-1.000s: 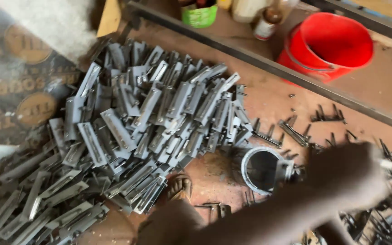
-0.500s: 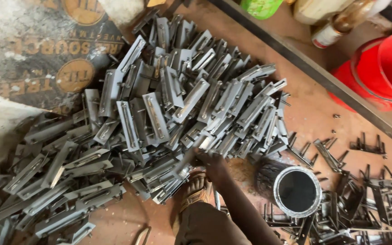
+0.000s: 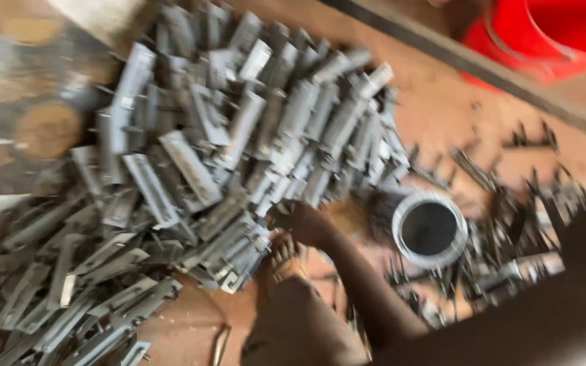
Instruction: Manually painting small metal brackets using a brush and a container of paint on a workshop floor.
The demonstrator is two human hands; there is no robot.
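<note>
Your left hand (image 3: 303, 222) reaches down to the near edge of the pile of grey metal channel pieces (image 3: 205, 169). Its fingers are curled at the pile's edge, but motion blur hides whether they grip a piece or only touch one. Your forearm runs from the lower right of the view up to that hand. Your right hand is out of view.

Just below the hand, your foot in a sandal (image 3: 285, 261) rests on the reddish floor (image 3: 442, 108), with your knee in brown cloth beneath it at the bottom edge.

The pile spreads from the hand outward to the upper left and lower left. The pieces lie flat and crossed over one another, in no set order, and the nearest ones touch your foot.

Just right of the hand stands a round metal can (image 3: 430, 230), open end up, dark inside. Small dark metal clips (image 3: 510, 230) lie scattered around it and to its right.

Further out, a long dark metal bar (image 3: 483, 64) crosses the upper right on a slant. Beyond the bar stands a red plastic bucket (image 3: 544, 30), partly cut off by the edge.
</note>
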